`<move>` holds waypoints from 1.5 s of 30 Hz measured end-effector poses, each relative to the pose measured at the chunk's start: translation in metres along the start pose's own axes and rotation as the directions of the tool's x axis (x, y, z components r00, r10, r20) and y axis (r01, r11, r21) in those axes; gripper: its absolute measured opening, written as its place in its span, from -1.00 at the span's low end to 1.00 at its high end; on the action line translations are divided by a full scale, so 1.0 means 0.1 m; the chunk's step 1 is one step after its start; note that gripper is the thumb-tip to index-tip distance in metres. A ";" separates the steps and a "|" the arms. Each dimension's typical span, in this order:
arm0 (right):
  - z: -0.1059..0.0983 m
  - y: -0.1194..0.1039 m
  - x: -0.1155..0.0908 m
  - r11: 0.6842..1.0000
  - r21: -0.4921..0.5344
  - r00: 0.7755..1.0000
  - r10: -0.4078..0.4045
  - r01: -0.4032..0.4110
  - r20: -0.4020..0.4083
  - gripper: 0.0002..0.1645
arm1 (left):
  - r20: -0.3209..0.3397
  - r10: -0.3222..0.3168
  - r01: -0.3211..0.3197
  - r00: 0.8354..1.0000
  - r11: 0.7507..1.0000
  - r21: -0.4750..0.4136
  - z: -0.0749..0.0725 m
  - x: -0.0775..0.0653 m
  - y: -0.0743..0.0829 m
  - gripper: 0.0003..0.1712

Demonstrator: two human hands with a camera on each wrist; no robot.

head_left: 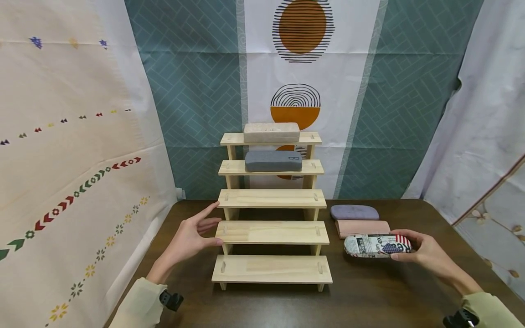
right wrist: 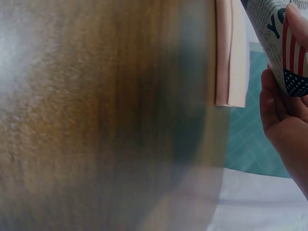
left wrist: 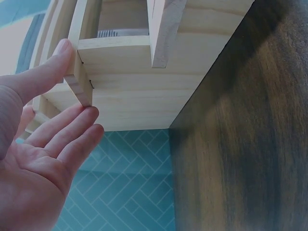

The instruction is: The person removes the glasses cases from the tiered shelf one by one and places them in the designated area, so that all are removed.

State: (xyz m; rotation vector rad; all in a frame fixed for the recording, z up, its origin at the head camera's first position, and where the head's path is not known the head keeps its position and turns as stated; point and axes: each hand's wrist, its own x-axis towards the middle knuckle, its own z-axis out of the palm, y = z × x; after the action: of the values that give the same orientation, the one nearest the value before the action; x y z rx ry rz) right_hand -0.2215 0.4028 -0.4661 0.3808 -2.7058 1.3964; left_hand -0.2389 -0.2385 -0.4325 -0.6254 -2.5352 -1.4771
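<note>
My right hand (head_left: 428, 255) grips one end of a newspaper-print glasses case (head_left: 373, 246) with a flag pattern, thumb on the near side. In the right wrist view the case (right wrist: 288, 43) is held up off the table. At the left side of a wooden stepped display rack (head_left: 270, 232), my left hand (head_left: 188, 241) pinches the end of a step, as the left wrist view shows with the thumb and fingertips on either side of the board (left wrist: 79, 84). A blue-grey glasses case (head_left: 272, 161) and a beige one (head_left: 271, 133) sit on the two highest steps.
On the dark wooden table (head_left: 279, 310), right of the rack, lie a pink case (head_left: 362, 226) and a lavender case (head_left: 354, 212) behind it. Patterned cloth (head_left: 184, 91) hangs at the back, with pale cloths at both sides.
</note>
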 end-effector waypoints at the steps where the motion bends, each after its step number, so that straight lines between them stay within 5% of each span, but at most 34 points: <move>1: 0.01 0.01 0.00 1.000 0.001 1.000 0.003 -0.003 -0.001 -0.25 | -0.001 0.001 -0.001 1.000 1.000 -0.001 0.00 0.00 0.00 0.22; 45: 0.11 0.23 0.11 0.997 -0.051 0.996 0.069 -0.065 0.065 -0.17 | 0.009 0.002 -0.002 1.000 1.000 -0.001 0.00 0.00 -0.02 0.21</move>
State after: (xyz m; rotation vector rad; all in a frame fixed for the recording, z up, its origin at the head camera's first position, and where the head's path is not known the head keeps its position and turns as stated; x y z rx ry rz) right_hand -0.2368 0.4049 -0.4884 0.3420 -2.8254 1.3540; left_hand -0.2397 -0.2392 -0.4340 -0.6357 -2.5405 -1.4782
